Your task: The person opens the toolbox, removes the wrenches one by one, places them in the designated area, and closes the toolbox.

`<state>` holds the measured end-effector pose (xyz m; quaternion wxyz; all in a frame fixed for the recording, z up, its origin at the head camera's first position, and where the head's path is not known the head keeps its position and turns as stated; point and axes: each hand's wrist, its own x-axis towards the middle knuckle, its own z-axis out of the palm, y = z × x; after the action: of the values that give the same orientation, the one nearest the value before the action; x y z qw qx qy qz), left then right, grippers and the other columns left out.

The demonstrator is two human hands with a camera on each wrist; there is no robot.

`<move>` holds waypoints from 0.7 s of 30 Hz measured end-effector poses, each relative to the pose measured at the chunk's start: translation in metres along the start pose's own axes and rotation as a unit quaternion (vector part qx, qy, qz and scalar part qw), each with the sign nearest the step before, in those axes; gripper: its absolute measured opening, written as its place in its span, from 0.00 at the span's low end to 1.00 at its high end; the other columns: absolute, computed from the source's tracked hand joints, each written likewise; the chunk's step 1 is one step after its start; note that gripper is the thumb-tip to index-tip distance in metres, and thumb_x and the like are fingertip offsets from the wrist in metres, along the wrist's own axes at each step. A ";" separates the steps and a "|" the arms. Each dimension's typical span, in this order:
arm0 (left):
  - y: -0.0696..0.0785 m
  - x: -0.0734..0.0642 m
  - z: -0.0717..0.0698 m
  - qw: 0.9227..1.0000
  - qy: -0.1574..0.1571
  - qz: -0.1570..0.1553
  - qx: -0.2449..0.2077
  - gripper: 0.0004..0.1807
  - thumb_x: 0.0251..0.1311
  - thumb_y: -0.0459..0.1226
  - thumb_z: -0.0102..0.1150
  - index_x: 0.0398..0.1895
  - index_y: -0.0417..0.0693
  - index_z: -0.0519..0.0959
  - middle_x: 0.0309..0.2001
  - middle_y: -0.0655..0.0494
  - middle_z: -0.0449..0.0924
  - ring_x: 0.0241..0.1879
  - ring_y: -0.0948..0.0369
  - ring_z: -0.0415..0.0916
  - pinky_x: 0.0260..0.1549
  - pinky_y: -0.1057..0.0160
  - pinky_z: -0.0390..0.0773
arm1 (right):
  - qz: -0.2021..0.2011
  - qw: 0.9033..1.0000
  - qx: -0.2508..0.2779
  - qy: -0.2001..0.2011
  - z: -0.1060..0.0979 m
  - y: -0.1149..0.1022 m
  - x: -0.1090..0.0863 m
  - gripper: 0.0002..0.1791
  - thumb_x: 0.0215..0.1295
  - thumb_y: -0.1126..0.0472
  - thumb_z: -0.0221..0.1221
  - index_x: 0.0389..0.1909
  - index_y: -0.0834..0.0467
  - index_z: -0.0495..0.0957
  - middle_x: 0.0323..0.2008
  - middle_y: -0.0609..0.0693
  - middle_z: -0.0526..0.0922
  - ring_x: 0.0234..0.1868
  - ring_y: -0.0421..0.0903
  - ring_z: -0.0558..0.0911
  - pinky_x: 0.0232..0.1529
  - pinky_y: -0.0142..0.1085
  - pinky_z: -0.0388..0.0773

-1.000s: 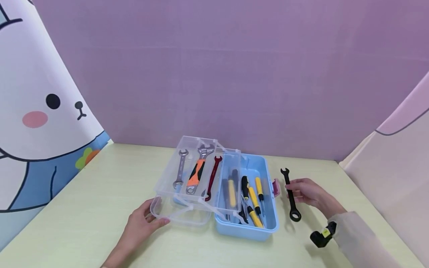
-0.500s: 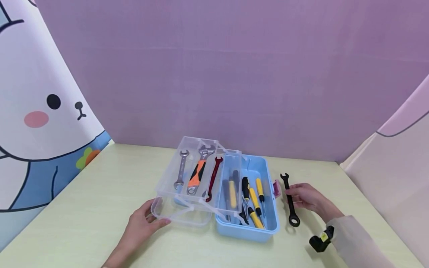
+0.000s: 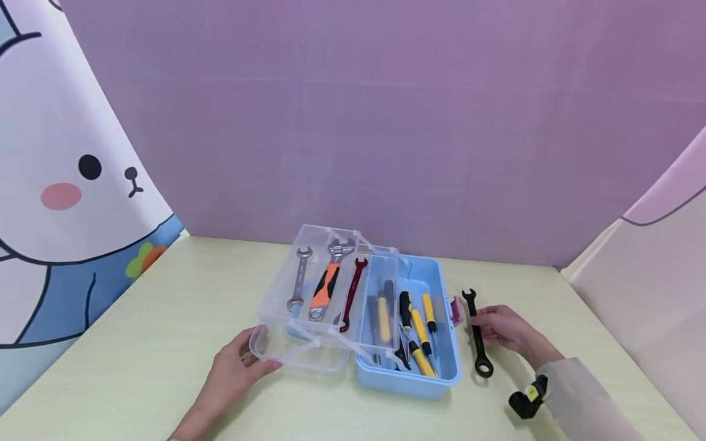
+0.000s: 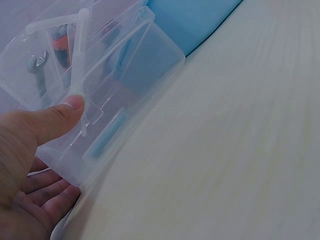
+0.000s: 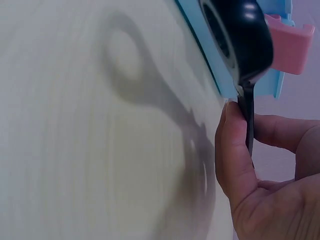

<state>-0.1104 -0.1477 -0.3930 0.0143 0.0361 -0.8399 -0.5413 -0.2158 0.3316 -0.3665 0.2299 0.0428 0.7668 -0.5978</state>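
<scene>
My right hand [image 3: 507,331] pinches a black combination wrench [image 3: 477,337] between thumb and fingers, right of the blue toolbox [image 3: 408,386]. The wrench's ring end points toward me, and its shadow falls on the table in the right wrist view. At the left, my left hand [image 3: 231,370] grips the corner of the toolbox's clear lid [image 4: 65,165], thumb above and fingers low at the edge. A clear tray [image 3: 276,306] swung out over the lid bears a silver wrench [image 3: 299,278], an orange-handled adjustable wrench [image 3: 325,285] and a red wrench [image 3: 353,294].
Several screwdrivers [image 3: 419,331] with yellow and black handles lie in the toolbox. A pink latch [image 3: 457,311] sticks out from its right side, close to the black wrench. A purple backdrop [image 3: 353,122] rises behind the pale table [image 3: 165,306].
My right hand has sunk slightly toward me and the table with the black wrench. The left hand keeps its grip on the lid, and the toolbox has stayed put.
</scene>
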 end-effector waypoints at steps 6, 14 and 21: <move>0.000 0.000 0.000 1.000 0.000 -0.003 -0.001 0.43 0.45 0.40 0.75 0.64 0.36 0.65 0.62 0.29 0.67 0.60 0.41 0.70 0.50 0.63 0.81 | -0.008 1.000 -0.015 0.004 0.001 0.003 0.001 0.03 0.65 0.67 0.53 0.36 0.63 0.70 0.20 0.44 0.78 0.23 0.37 0.78 0.26 0.28 0.81; -0.002 0.000 0.002 1.000 0.002 -0.006 -0.004 0.43 0.44 0.39 0.75 0.64 0.36 0.65 0.63 0.29 0.66 0.60 0.40 0.70 0.49 0.63 0.82 | -0.017 0.999 -0.043 0.019 0.002 0.008 0.002 0.04 0.64 0.68 0.55 0.36 0.64 0.70 0.19 0.45 0.78 0.22 0.37 0.79 0.25 0.28 0.82; -0.002 0.001 0.002 1.000 0.002 -0.006 -0.008 0.43 0.44 0.38 0.75 0.64 0.36 0.65 0.63 0.30 0.66 0.60 0.40 0.71 0.48 0.63 0.82 | -0.012 0.994 -0.094 0.054 0.006 0.008 0.003 0.05 0.62 0.68 0.56 0.34 0.65 0.70 0.17 0.45 0.74 0.19 0.37 0.75 0.22 0.29 0.80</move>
<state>-0.1111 -0.1468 -0.3952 0.0134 0.0420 -0.8354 -0.5478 -0.2138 0.3280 -0.3756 0.1847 0.0440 0.8314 -0.5223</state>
